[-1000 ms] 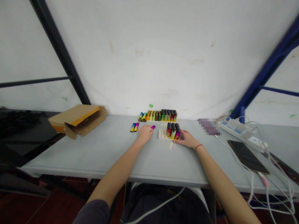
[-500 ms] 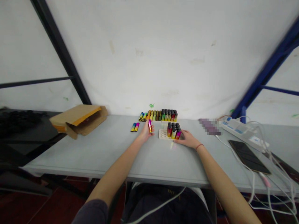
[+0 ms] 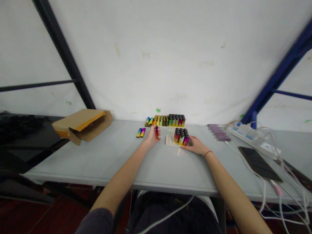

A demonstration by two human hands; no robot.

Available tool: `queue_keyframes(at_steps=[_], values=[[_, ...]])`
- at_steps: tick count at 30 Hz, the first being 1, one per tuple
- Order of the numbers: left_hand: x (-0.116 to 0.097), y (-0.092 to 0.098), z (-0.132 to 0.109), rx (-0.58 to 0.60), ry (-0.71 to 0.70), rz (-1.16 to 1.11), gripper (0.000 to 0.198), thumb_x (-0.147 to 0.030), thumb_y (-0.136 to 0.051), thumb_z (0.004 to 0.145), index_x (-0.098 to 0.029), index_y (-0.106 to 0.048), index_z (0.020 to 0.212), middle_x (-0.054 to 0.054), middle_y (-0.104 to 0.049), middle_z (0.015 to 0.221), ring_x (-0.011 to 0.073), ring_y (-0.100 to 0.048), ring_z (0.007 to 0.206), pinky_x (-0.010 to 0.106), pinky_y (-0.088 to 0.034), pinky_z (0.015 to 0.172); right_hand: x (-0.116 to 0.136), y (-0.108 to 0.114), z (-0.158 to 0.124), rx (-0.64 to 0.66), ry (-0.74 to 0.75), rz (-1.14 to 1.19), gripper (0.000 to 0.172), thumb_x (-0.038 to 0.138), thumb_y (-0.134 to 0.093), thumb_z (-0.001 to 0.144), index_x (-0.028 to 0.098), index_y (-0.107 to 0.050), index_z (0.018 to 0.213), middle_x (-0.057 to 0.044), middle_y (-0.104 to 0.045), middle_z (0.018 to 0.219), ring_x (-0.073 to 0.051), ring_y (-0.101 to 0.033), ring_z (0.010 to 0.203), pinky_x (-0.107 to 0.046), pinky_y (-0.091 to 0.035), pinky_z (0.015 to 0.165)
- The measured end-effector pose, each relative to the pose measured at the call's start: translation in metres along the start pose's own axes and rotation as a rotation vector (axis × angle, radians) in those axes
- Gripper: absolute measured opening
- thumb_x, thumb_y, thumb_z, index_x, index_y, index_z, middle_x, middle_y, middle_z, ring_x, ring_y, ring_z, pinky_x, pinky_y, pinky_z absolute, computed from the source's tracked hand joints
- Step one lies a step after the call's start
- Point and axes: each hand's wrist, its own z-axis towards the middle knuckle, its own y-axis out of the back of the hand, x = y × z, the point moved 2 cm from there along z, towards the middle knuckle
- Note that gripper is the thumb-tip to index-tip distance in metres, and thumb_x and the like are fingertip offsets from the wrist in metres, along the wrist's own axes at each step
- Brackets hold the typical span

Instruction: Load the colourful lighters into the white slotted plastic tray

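Two lighters (image 3: pixel 140 132) lie on the counter (image 3: pixel 122 152); just right, the left grip (image 3: pixel 151 136) is closed round one held lighter (image 3: pixel 157 132), long axis near upright. The pale tray (image 3: pixel 170 140) lies right of that, its socketed left end nearer this grip; beyond standing lighters (image 3: pixel 181 137), the right grip (image 3: pixel 195 146) holds the tray's right end.

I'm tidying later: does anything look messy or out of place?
At right, white cables straggle untidily past the table edge near the power strip. At left, the cardboard box lies open, a flap bent.
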Motion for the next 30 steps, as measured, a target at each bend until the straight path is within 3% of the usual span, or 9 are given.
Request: queue_keyframes(at_steps=[6,16,30], values=[[0.0007,0.0031,0.0044,-0.008,-0.059,0.083,0.021,-0.037,-0.048,0.077,-0.018,-0.055,0.081,-0.006,-0.044,0.059,0.0083,-0.042,0.046,0.02,-0.035,0.043,0.0002,0.0009,-0.0002,0.003,0.0,0.002,0.074,0.061,-0.069,0.07,0.014,-0.057,0.125,-0.017,-0.063,0.127,-0.035,-0.056,0.118,-0.048,-0.044,0.103],[-0.0025,0.0035,0.0018,0.012,-0.203,0.213,0.012,-0.03,-0.052,0.069,-0.019,-0.047,0.068,-0.005,-0.041,0.059,0.007,-0.037,0.047,0.016,-0.03,0.041,-0.0001,0.0003,-0.0003,-0.009,0.004,0.002,0.071,0.061,-0.07,0.07,0.016,-0.058,0.123,-0.016,-0.064,0.125,-0.034,-0.057,0.116,-0.048,-0.045,0.101],[-0.0004,0.005,0.0029,-0.015,-0.252,0.157,0.014,-0.027,-0.056,0.069,-0.016,-0.057,0.077,-0.006,-0.043,0.059,0.0054,-0.038,0.046,0.015,-0.026,0.039,-0.0014,-0.0012,0.0001,-0.021,0.0,0.013,0.072,0.061,-0.071,0.069,0.018,-0.058,0.124,-0.015,-0.064,0.125,-0.035,-0.057,0.117,-0.05,-0.045,0.101]])
